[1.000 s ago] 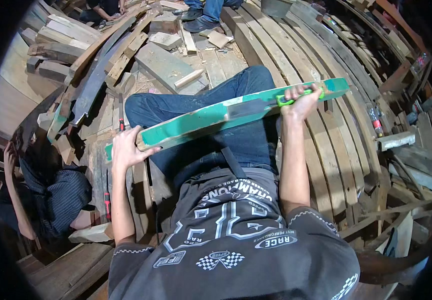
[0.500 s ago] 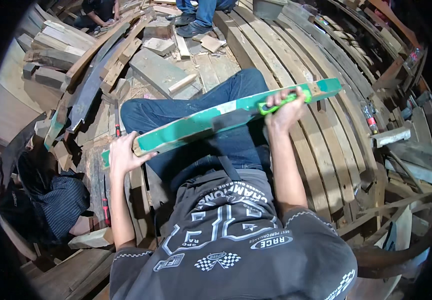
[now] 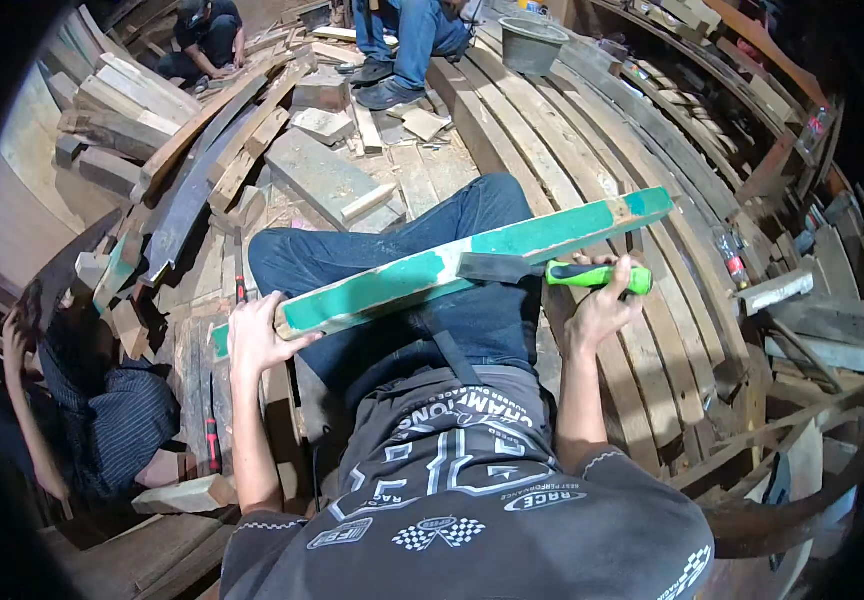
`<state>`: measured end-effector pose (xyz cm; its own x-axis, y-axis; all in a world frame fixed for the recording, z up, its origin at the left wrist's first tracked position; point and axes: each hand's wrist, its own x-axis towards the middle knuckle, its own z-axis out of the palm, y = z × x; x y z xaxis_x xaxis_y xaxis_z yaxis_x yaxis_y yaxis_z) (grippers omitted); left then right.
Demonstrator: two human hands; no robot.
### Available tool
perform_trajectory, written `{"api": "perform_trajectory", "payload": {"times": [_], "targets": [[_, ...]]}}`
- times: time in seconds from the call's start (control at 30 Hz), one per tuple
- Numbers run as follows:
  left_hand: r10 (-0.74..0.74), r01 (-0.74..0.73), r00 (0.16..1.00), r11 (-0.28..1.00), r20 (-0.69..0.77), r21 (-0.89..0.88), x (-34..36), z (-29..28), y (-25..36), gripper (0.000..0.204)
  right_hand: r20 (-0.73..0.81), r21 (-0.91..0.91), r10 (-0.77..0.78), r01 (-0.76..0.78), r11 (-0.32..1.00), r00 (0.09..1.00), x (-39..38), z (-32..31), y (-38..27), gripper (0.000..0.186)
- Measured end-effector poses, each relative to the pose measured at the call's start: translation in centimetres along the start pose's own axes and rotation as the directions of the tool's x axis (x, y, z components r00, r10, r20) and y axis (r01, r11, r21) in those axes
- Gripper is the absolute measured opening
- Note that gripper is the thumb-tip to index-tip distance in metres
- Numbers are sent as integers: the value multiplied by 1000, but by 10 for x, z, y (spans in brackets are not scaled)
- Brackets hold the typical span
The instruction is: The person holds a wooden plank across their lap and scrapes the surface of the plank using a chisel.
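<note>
Plank: one long green-painted wooden plank with bare worn patches, lying slantwise across the seated person's blue-jeaned thighs, left end low, right end raised.
Chisel: one chisel with a dark flat steel blade and bright green handle, laid along the plank's lower edge near its right half, blade pointing left.
Left hand: one left hand, fingers curled round the plank's lower left end, thumb beneath; closed on the wood.
Right hand: one right hand, fingers wrapped shut about the green handle, knuckles just below the plank.
Floor: curved bare timber planking running in long parallel strips beneath and to the right of the person.
Offcuts: a loose heap of pale wooden blocks and boards at upper left, too many and too overlapped to count.
Bucket: one dark round bucket on the planking at the top.
Small tools: one red-handled tool lying on the boards beside the left forearm; a second slim tool lies near the left knee, its kind unclear.
Other persons: three. One in a dark striped shirt crouched at lower left; one crouching in dark clothes at upper left; one in blue jeans, shown legs only, at top centre.
</note>
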<state>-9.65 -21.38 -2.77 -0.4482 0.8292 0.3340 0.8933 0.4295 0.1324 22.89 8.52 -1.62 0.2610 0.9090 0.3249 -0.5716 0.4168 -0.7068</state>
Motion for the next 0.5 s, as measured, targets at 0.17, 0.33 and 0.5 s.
{"api": "perform_trajectory", "payload": {"times": [0.17, 0.33, 0.5], "targets": [[-5, 5, 1000, 1000, -23, 14, 1, -5, 6, 71, 328, 5, -325, 342, 940, 887, -13, -3, -21, 15], [5, -5, 1000, 1000, -24, 24, 1, 1, -1, 76, 505, 117, -477, 491, 863, 719, -19, 13, -35, 20], [-20, 20, 1000, 1000, -13, 13, 1, -4, 4, 71, 774, 313, -318, 106, 944, 547, -45, 32, -50, 13]]}}
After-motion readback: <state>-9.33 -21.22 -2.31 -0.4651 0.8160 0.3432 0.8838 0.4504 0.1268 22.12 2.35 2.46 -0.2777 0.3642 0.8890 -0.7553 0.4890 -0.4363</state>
